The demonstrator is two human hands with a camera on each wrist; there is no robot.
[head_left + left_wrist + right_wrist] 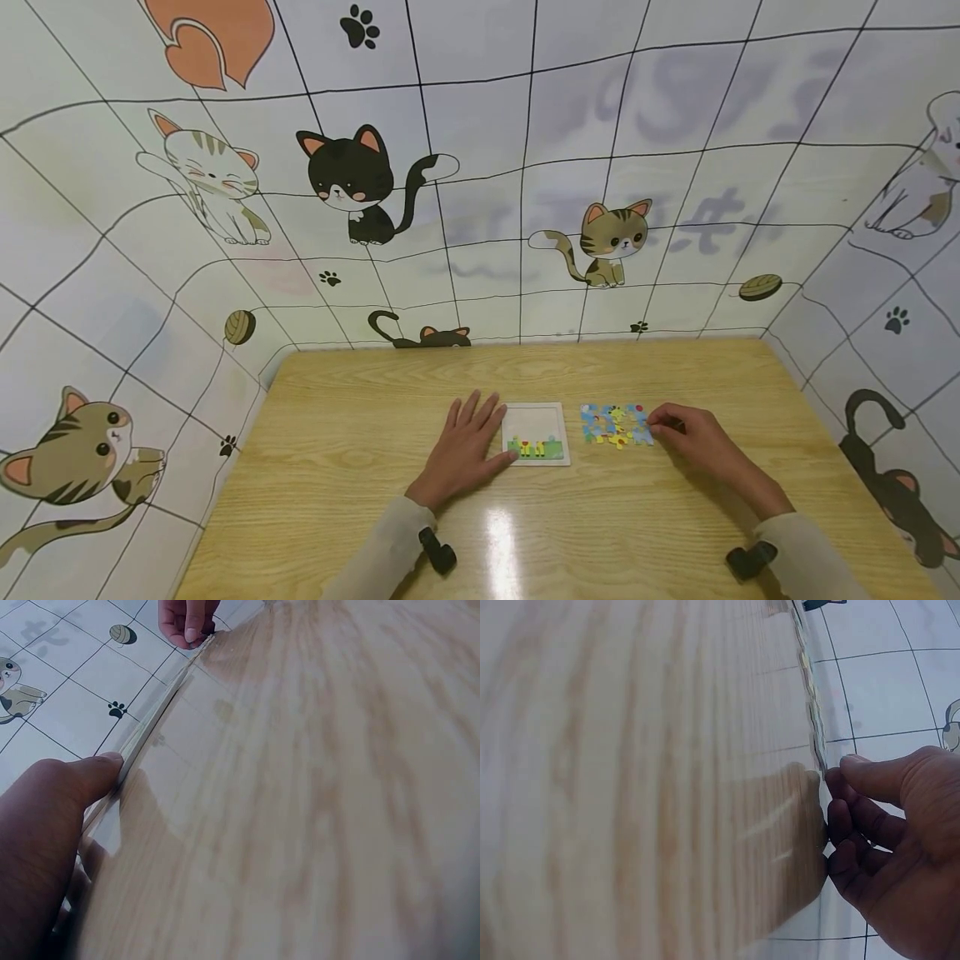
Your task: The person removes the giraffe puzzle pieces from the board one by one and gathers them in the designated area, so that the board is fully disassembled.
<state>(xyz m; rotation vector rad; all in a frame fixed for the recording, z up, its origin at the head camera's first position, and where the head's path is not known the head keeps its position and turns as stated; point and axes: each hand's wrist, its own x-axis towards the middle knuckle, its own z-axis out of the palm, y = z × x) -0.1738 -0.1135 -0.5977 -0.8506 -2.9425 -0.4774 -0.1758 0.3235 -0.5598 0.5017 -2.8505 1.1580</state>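
Note:
My left hand (pixel 467 446) lies flat with fingers spread at the left side of a square white puzzle tray (pixel 532 405). Its thumb reaches over the tray's lower left corner; the left wrist view shows the thumb (pixel 101 776) at the tray's edge. Joined green pieces with yellow and red figures (pixel 543 450) fill the tray's bottom strip. My right hand (pixel 693 433) has its fingers bent at the right end of the loose jigsaw pieces (pixel 617 425). In the right wrist view, the thumb and index fingertips (pixel 834 780) are close together beside the pieces; I cannot tell whether they pinch one.
Both things lie on a light wooden table (pixel 360 400), the pieces just right of the tray. White walls (pixel 487 208) with a grid and cartoon cats stand behind it and at both sides. Small black devices (pixel 437 552) are worn on both wrists.

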